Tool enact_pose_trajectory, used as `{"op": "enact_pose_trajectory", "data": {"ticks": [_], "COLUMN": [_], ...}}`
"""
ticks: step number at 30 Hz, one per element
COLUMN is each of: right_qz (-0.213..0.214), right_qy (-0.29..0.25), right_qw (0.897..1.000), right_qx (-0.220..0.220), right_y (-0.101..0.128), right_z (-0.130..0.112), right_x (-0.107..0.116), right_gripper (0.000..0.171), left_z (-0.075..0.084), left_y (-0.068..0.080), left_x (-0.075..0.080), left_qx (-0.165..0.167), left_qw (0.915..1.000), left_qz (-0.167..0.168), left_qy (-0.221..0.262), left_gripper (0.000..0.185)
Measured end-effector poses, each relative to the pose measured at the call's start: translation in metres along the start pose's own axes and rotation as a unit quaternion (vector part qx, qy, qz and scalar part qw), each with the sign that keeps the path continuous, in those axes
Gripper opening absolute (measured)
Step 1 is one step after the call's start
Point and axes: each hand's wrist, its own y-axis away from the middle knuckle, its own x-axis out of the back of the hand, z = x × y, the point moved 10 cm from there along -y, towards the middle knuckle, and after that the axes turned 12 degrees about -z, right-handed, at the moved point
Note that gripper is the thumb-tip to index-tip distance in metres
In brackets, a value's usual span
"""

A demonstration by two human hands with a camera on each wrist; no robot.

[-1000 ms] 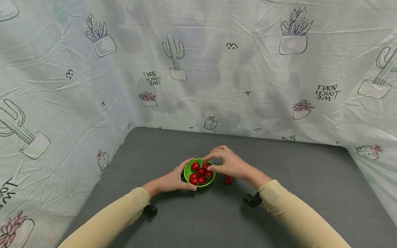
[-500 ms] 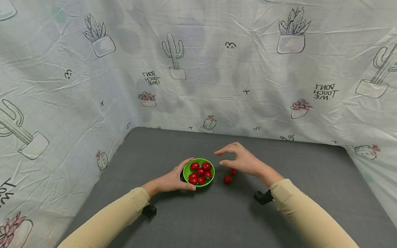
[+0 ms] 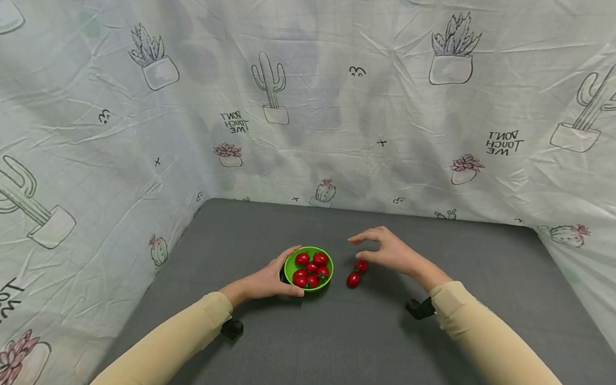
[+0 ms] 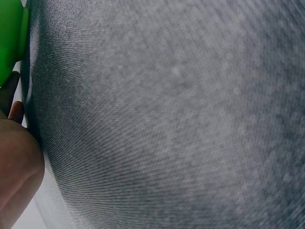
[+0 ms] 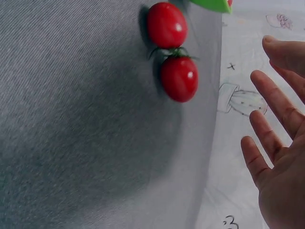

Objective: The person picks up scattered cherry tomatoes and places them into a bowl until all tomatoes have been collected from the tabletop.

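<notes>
A small green bowl (image 3: 290, 262) holding several red cherry tomatoes (image 3: 310, 268) sits mid-table on the grey cloth. My left hand (image 3: 272, 279) grips the bowl's near-left rim; the left wrist view shows only a green sliver of the bowl (image 4: 9, 38). Two more cherry tomatoes lie on the cloth just right of the bowl, one (image 3: 353, 279) (image 5: 166, 25) nearer to me, the other (image 3: 361, 266) (image 5: 179, 78) behind it. My right hand (image 3: 384, 250) (image 5: 276, 143) hovers just above and right of these two, fingers spread and holding nothing.
The grey table (image 3: 330, 337) is walled on three sides by a pale cactus-print sheet (image 3: 314, 97). Black wrist camera mounts (image 3: 232, 328) (image 3: 420, 308) hang under both sleeves. Bare cloth lies to the right and in front of the bowl.
My right hand lifted off the bowl and moved right, now over the two loose tomatoes. The left hand and the bowl stayed put.
</notes>
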Motion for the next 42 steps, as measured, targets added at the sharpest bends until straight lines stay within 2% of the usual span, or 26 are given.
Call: {"op": "enact_pose_trajectory", "data": {"ticks": [15, 22, 35, 42], "right_qz": [-0.045, -0.066, -0.076, -0.084], "right_qy": [0.002, 0.000, 0.008, 0.014], "right_qw": [0.999, 0.997, 0.997, 0.996], "right_qx": [0.017, 0.041, 0.013, 0.030], "right_y": [0.002, -0.001, -0.003, -0.007], "right_z": [0.023, 0.029, 0.040, 0.040], "right_x": [-0.009, -0.015, -0.022, -0.023], "right_gripper": [0.043, 0.045, 0.044, 0.044], "left_z": [0.001, -0.001, 0.002, 0.003], "left_y": [-0.001, -0.002, -0.001, -0.003], "left_x": [-0.001, 0.000, 0.002, 0.002], "left_qx": [0.002, 0.005, 0.011, 0.005], "left_qw": [0.9999, 0.9999, 0.9998, 0.9999], "left_qz": [-0.004, -0.003, -0.001, 0.000], "left_qy": [0.009, 0.009, 0.014, 0.014], "left_gripper": [0.109, 0.108, 0.107, 0.107]}}
